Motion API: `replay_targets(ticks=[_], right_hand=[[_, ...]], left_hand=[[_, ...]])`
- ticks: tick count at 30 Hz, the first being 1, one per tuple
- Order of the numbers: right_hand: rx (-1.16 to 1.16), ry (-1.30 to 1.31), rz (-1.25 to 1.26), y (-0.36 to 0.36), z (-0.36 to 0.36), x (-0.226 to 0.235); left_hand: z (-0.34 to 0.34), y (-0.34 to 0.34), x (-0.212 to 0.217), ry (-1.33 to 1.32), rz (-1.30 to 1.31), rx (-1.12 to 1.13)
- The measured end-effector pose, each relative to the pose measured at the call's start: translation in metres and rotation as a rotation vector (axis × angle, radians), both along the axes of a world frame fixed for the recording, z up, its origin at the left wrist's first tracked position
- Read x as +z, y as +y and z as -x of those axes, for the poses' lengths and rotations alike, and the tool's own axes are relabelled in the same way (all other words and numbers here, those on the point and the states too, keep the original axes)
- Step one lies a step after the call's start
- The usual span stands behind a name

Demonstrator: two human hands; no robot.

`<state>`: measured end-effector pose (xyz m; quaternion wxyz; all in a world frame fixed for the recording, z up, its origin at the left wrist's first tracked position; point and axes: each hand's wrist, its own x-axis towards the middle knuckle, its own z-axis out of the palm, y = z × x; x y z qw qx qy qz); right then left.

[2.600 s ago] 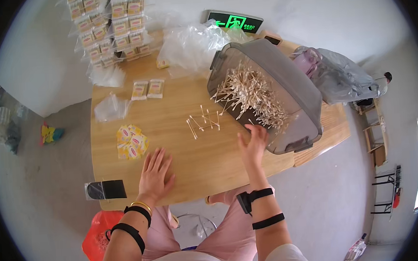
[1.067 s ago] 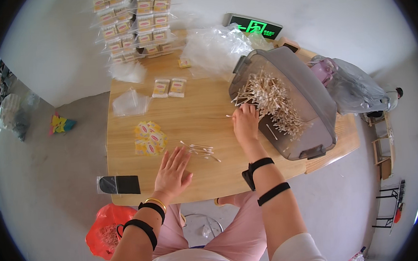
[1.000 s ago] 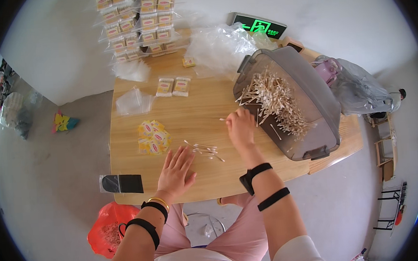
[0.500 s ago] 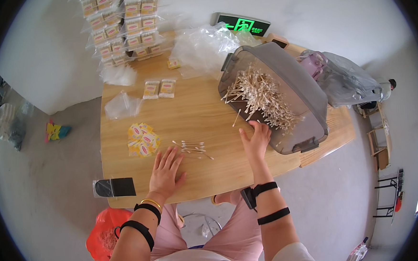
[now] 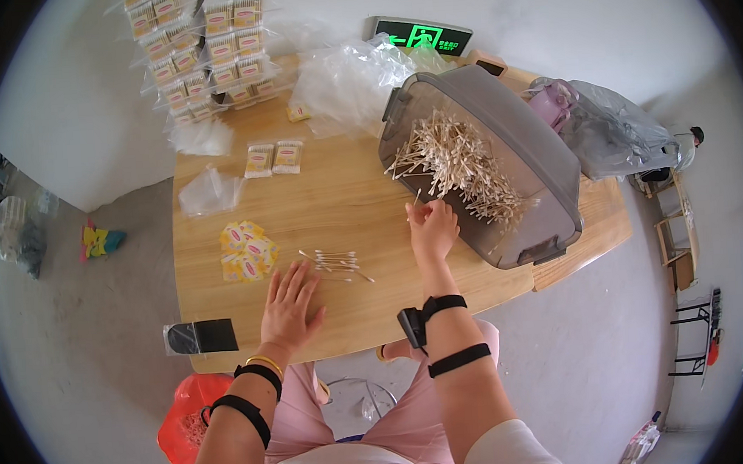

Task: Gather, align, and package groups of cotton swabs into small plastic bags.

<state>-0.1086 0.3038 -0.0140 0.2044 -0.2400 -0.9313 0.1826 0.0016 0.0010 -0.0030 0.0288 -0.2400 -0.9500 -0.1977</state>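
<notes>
My left hand [image 5: 285, 314] lies flat on the wooden table [image 5: 348, 195], fingers spread. Its fingertips are beside a small group of loose cotton swabs [image 5: 337, 260]. At the near edge of the grey plastic bin [image 5: 513, 113], my right hand [image 5: 433, 230] pinches a cotton swab [image 5: 418, 197], whose end sticks up past the fingers. The bin is tipped on its side, its opening toward me, with a large heap of cotton swabs [image 5: 457, 163] inside. Left of the loose swabs lies a pile of yellow and white printed cards [image 5: 248, 251].
Two filled swab packets [image 5: 274, 158] and clear plastic bags [image 5: 211, 191] lie farther back. Stacked packets [image 5: 237, 49] stand at the far left, beside crumpled clear plastic [image 5: 354, 80]. A black pouch [image 5: 203, 337] overhangs the left edge; a red bin [image 5: 183, 418] stands below.
My right hand has moved slightly left along the bin's edge, and its fingers have closed on a cotton swab. The left hand stays flat by the loose swabs.
</notes>
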Motion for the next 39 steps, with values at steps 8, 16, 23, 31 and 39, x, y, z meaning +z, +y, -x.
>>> replay_targets(ticks=[8, 16, 23, 31, 39], right_hand=[[0.307, 0.06, -0.014, -0.026, -0.019, -0.009], [-0.108, 0.031, 0.142, 0.051, 0.023, 0.003], [0.108, -0.457, 0.222, 0.034, 0.002, 0.006], [0.44, -0.021, 0.196, -0.021, -0.026, 0.002], [0.513, 0.123, 0.209, -0.082, -0.062, -0.003]], left_hand=[[0.0, -0.001, -0.001, -0.01, -0.009, -0.002], [0.003, 0.005, 0.001, 0.004, -0.033, -0.016], [0.001, 0.001, -0.001, 0.002, -0.031, -0.007], [0.001, 0.002, 0.002, -0.01, 0.003, -0.012], [0.0, -0.003, 0.002, -0.028, 0.014, -0.016]])
